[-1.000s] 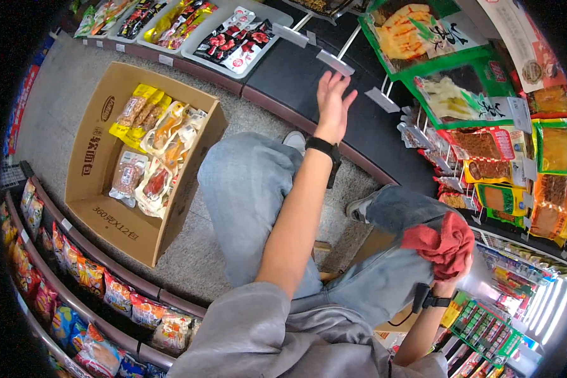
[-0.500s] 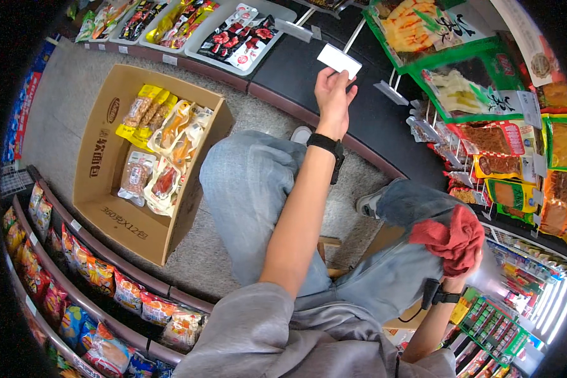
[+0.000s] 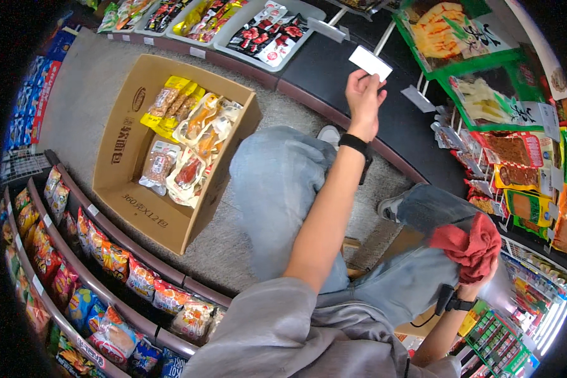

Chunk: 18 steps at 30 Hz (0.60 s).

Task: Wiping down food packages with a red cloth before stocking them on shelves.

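Left hand (image 3: pixel 364 104) has gone from spread fingers just below the display hook, about a second ago, to fingertips on the white tag (image 3: pixel 370 63) at its end. Tag face, edge-on and grey then, now shows broad and white. Whole view has slid too, so we read the box's shift in the frame as head motion.

We note the left hand closed in a pinch, thumb and curled fingers at the tag's lower edge. Tag sits at the front of a metal prong (image 3: pixel 384 39), above the black shelf (image 3: pixel 321 69). Neighbouring tag holders hang to either side, one at upper left (image 3: pixel 329 29), one at lower right (image 3: pixel 418 98), both untouched.

Right hand (image 3: pixel 490 271) grips a bunched red cloth (image 3: pixel 469 246) by the knee; folds hide most of its fingers, so we cannot tell how they lie.

Right of the hook, green pouches (image 3: pixel 491 94) hang in a row. Open cardboard box (image 3: pixel 123 183) stands on the floor to our left, yellow packets (image 3: pixel 170 107) and cream packets (image 3: pixel 198 126) inside.

Step in hand, by our judgement: tilting the tag and steadying it. Next move, we reckon, calls for keeping that light pinch while the cloth comes across to the tag, without bending the prong.
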Tool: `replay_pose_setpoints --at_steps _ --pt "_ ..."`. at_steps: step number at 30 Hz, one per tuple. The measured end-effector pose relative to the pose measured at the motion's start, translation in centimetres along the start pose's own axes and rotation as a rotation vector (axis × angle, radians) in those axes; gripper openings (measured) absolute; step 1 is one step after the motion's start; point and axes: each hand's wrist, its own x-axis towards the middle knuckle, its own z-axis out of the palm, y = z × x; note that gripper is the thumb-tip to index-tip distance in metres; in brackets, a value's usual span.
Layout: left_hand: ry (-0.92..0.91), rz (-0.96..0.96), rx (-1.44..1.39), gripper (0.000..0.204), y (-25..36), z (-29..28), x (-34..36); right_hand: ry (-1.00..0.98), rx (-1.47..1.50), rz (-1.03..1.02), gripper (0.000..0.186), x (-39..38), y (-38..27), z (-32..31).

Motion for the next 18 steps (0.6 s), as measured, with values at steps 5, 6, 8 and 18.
replay_pose_setpoints --at_steps 5,6,8,18 --pt "0.006 -0.012 0.015 0.027 -0.1 0.3 0.0 -0.056 -0.005 0.005 0.066 -0.2 -0.5 0.2" --pt "0.003 -0.014 0.009 0.027 -0.1 0.3 0.1 -0.056 -0.006 0.004 0.066 -0.2 -0.6 -0.3" --pt "0.007 -0.009 0.009 0.027 0.0 0.2 0.1 -0.035 -0.087 -0.02 0.066 0.0 -0.5 -0.3" --pt "0.006 0.001 -0.005 0.022 -1.1 0.3 0.4 0.426 -0.028 -0.005 0.061 -0.7 -0.8 6.8"
